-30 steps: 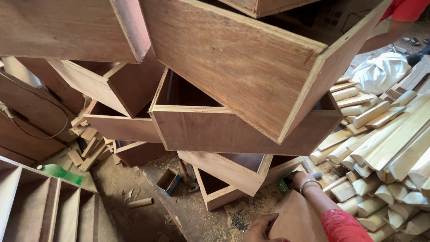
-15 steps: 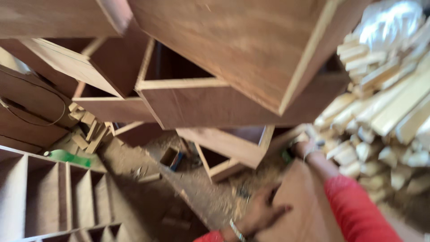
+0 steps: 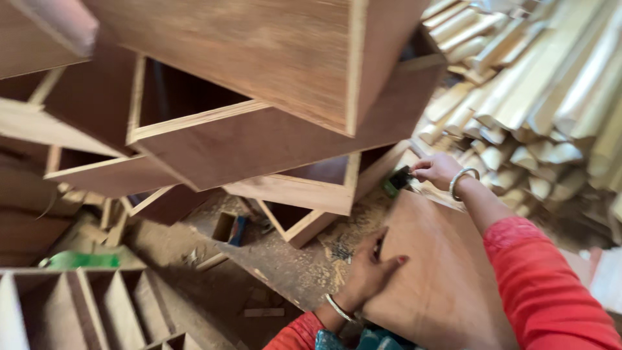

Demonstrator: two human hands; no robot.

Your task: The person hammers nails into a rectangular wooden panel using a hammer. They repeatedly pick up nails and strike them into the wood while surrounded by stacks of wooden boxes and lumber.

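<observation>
A brown plywood panel [image 3: 440,266] lies slanted in front of me at the lower right. My left hand [image 3: 370,271] grips its near left edge, thumb on top, a bangle on the wrist. My right hand [image 3: 435,170], in a red sleeve with a bangle, is at the panel's far corner, fingers closed on a small dark and green tool [image 3: 396,180]. A pile of open plywood boxes [image 3: 259,104] leans overhead and to the left.
Pale cut wood strips [image 3: 538,97] are heaped at the right. A wooden divider rack [image 3: 97,304] stands at the lower left beside a green object [image 3: 81,260]. The floor [image 3: 291,259] carries sawdust, scraps and a small box [image 3: 230,228].
The view has swung right and down. My left hand has come into view and taken the panel's near edge. My right hand stays at the far corner by the small tool.
</observation>
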